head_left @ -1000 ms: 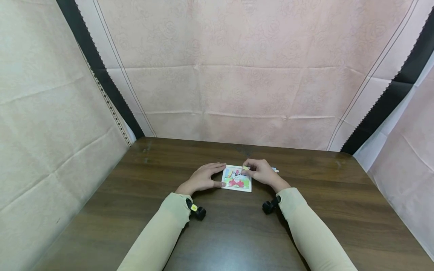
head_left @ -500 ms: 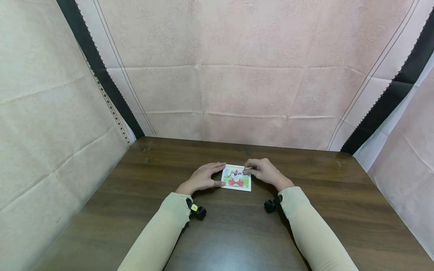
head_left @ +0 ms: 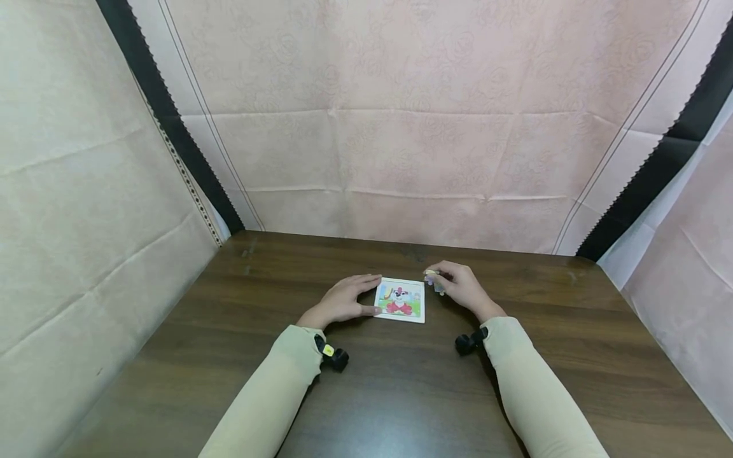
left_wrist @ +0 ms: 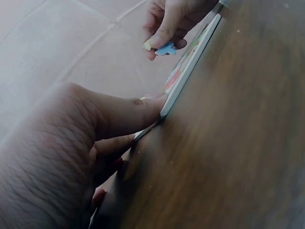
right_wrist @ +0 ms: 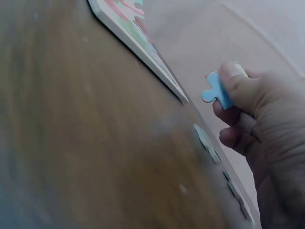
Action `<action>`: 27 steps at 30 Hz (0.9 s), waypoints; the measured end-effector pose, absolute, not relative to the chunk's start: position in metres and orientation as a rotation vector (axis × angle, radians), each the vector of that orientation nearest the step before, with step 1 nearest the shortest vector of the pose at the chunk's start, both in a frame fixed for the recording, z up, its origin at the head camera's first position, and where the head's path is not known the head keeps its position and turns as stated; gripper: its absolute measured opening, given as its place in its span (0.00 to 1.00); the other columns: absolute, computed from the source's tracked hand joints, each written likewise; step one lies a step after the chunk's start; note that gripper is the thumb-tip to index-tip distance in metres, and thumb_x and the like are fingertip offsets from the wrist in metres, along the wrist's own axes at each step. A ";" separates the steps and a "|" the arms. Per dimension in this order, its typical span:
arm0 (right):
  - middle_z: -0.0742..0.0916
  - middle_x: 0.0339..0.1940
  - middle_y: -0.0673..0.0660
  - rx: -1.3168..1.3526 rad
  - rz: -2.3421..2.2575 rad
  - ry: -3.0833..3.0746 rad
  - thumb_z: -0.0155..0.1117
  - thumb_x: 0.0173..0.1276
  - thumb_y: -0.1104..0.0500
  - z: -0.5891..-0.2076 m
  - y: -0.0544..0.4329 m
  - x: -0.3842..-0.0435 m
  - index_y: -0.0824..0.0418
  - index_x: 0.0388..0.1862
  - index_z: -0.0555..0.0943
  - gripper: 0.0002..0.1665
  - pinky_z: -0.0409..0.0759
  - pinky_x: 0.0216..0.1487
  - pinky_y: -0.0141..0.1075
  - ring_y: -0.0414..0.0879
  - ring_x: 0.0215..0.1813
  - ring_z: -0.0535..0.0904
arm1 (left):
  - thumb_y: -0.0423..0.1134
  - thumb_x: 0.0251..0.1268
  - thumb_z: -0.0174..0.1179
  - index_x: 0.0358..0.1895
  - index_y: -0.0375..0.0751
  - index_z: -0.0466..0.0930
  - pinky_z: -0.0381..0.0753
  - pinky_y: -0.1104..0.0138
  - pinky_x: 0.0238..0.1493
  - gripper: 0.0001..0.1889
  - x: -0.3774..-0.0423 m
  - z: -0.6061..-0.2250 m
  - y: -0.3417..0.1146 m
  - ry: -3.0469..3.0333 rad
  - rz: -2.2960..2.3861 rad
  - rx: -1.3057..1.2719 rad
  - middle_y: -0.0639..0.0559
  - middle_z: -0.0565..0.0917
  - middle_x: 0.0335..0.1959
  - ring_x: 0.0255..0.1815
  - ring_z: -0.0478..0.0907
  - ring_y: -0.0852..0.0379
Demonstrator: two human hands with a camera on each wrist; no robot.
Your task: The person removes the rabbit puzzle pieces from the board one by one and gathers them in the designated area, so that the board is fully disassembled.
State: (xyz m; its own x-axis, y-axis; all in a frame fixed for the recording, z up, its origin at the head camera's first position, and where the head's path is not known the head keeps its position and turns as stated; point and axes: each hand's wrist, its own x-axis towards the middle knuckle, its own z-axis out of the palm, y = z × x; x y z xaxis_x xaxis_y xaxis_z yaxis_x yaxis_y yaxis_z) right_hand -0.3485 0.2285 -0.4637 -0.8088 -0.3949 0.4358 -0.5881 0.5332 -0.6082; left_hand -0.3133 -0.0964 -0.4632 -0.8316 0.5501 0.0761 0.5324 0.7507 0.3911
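A framed jigsaw puzzle [head_left: 399, 300] with a cartoon animal in pink lies on the table. My left hand [head_left: 343, 299] is at its left side, fingers stretched out; in the left wrist view the thumb [left_wrist: 136, 114] rests on the frame's corner. Just beyond the puzzle's right side, my right hand [head_left: 460, 287] pinches a light-blue jigsaw piece [right_wrist: 218, 91] between thumb and fingers, raised off the table. A pale yellow bit shows beside the thumb; whether it belongs to the same piece, I cannot tell.
Loose jigsaw pieces [right_wrist: 207, 143] lie on the brown wooden table [head_left: 378, 394] right of the puzzle, partly under the right hand in the head view. Pale cloth [head_left: 401, 165] hangs behind the table's far edge and at both sides.
My right hand has moved from over the puzzle's upper right corner outward to the right, with a piece in its fingers. The left hand and the puzzle have stayed practically still.
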 end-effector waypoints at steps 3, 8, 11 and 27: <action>0.88 0.41 0.47 0.758 1.155 -2.553 0.63 0.75 0.51 -0.465 0.237 -0.348 0.54 0.49 0.88 0.13 0.79 0.38 0.37 0.44 0.36 0.79 | 0.61 0.66 0.62 0.80 0.54 0.59 0.51 0.50 0.77 0.42 -0.313 -0.464 -0.097 2.888 0.635 0.894 0.57 0.60 0.79 0.80 0.54 0.51; 0.88 0.34 0.49 0.593 1.230 -2.564 0.64 0.74 0.47 -0.467 0.258 -0.346 0.50 0.46 0.88 0.12 0.79 0.31 0.37 0.46 0.31 0.79 | 0.62 0.66 0.61 0.80 0.54 0.58 0.51 0.50 0.77 0.42 -0.314 -0.466 -0.098 2.894 0.636 0.908 0.57 0.60 0.79 0.80 0.54 0.51; 0.87 0.31 0.49 0.523 1.223 -2.563 0.65 0.73 0.46 -0.467 0.272 -0.344 0.49 0.44 0.87 0.11 0.79 0.29 0.37 0.47 0.30 0.79 | 0.62 0.66 0.61 0.80 0.53 0.59 0.52 0.50 0.77 0.42 -0.315 -0.466 -0.099 2.893 0.653 0.923 0.55 0.61 0.79 0.80 0.54 0.50; 0.88 0.36 0.51 0.394 1.012 -2.713 0.64 0.73 0.44 -0.467 0.331 -0.331 0.51 0.46 0.87 0.15 0.78 0.40 0.42 0.47 0.37 0.80 | 0.62 0.65 0.62 0.80 0.55 0.58 0.51 0.50 0.77 0.42 -0.311 -0.464 -0.099 2.895 0.644 0.886 0.56 0.60 0.80 0.80 0.53 0.51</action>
